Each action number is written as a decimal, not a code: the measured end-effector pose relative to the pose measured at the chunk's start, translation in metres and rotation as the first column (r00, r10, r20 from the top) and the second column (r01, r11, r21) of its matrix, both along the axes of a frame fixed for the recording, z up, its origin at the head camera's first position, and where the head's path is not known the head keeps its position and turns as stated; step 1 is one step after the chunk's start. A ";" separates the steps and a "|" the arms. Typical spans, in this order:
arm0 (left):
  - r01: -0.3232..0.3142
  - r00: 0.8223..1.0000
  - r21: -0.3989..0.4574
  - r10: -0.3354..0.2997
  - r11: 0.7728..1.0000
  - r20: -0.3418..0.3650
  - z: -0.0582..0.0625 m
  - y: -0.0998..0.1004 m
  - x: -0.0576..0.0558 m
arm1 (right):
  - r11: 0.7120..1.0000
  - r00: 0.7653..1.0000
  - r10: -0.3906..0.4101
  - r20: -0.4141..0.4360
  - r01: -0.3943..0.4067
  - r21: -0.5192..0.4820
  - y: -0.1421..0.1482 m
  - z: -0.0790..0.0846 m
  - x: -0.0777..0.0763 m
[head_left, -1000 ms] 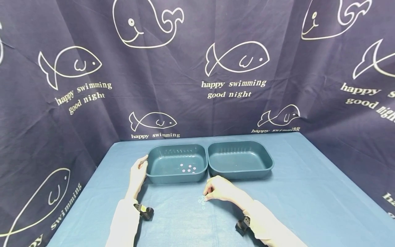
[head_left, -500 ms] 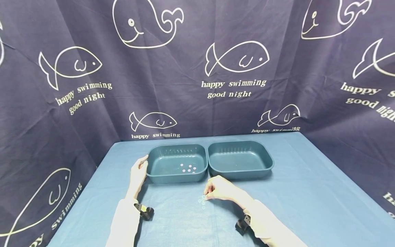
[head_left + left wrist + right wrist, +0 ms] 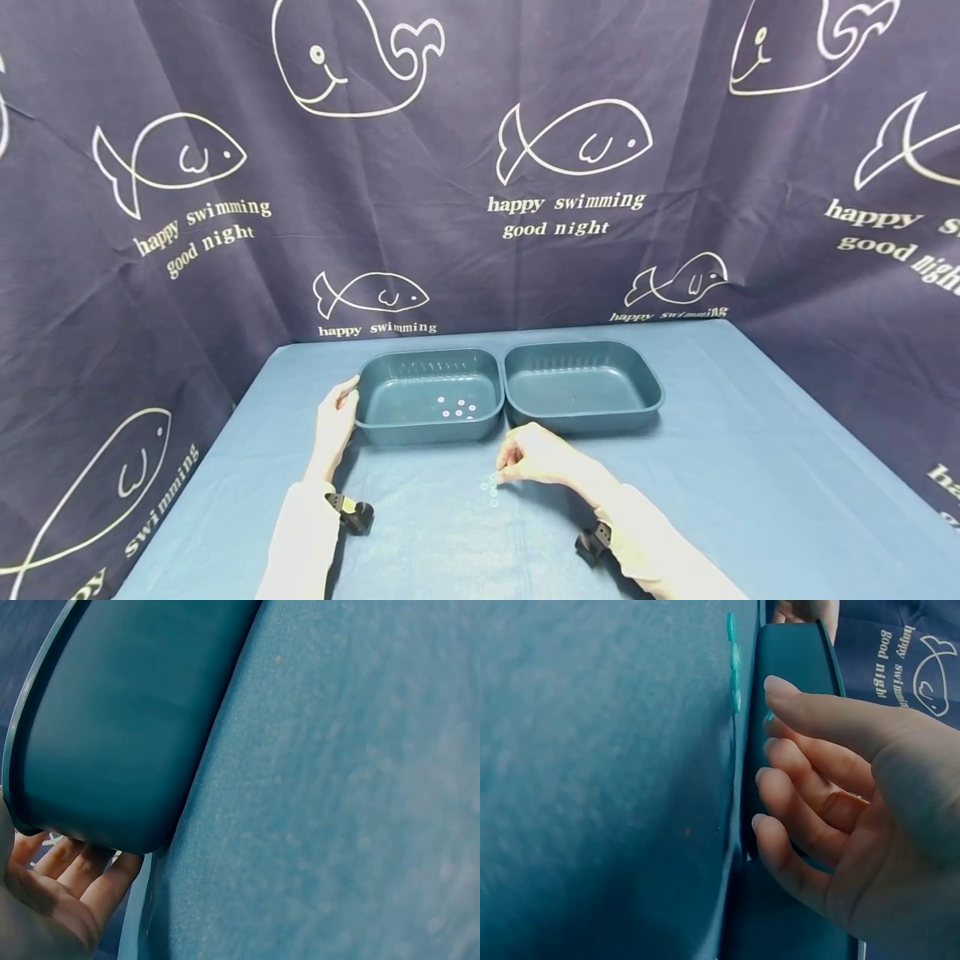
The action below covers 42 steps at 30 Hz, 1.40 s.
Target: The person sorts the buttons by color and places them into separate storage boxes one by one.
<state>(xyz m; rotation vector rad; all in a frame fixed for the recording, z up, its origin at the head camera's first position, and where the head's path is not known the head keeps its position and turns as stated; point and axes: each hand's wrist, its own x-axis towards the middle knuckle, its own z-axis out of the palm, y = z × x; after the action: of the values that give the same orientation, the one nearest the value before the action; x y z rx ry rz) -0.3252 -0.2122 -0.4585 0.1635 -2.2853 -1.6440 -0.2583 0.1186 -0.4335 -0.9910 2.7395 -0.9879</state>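
My left hand (image 3: 335,419) rests at the left end of the left teal bin (image 3: 427,433). In the left wrist view its fingers (image 3: 105,889) lie along the bin's outer end wall. Several small pink buttons (image 3: 459,413) lie on that bin's floor, toward its right side. My right hand (image 3: 542,457) is low over the cloth in front of the bins. Its thumb and index finger pinch a small green button (image 3: 769,716), mostly hidden by the fingertips. Just left of these fingertips, several loose green buttons (image 3: 493,502) lie on the cloth; the right wrist view shows them edge-on.
A right teal bin (image 3: 585,393) with nothing seen inside stands against the left one. Both sit toward the back of a table under a blue cloth (image 3: 420,542). A dark curtain (image 3: 465,275) with fish prints hangs behind and along the sides.
My right hand has shifted very slightly to the right, its fingertips still beside the green buttons. My left hand and both bins keep their places.
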 end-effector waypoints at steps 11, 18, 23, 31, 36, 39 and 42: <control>0.007 1.000 0.016 -0.007 1.000 -0.001 0.000 0.000 0.001 | 0.999 0.997 0.034 -0.066 -0.037 -0.040 0.003 0.010 0.001; 0.001 1.000 0.020 -0.001 1.000 -0.004 0.001 0.000 0.001 | 0.990 0.998 0.011 -0.061 -0.020 -0.140 0.006 0.019 0.000; -0.002 1.000 0.023 0.002 1.000 0.002 0.001 0.001 0.002 | 0.989 0.992 0.003 -0.129 -0.022 -0.146 0.010 0.026 -0.002; 0.000 1.000 0.028 0.000 1.000 0.006 0.001 0.000 0.001 | 0.992 0.985 -0.031 -0.169 0.010 -0.122 0.016 0.039 -0.007; 0.002 1.000 0.023 -0.002 1.000 0.005 0.000 0.000 0.001 | 0.991 0.981 -0.041 -0.187 0.017 -0.129 0.020 0.043 -0.011; 0.004 1.000 0.018 -0.004 1.000 0.001 0.000 0.000 0.001 | 0.990 0.982 -0.063 -0.177 0.039 -0.136 0.023 0.045 -0.014; 0.003 1.000 0.021 -0.003 1.000 -0.003 0.000 0.000 0.002 | 0.987 0.984 -0.096 -0.152 0.073 -0.146 0.027 0.048 -0.017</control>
<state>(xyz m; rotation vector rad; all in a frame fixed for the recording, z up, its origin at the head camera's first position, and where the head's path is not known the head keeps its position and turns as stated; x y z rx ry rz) -0.3236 -0.2118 -0.4585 0.1620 -2.2676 -1.6696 -0.2755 0.1454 -0.3860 -1.0225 2.8974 -1.1786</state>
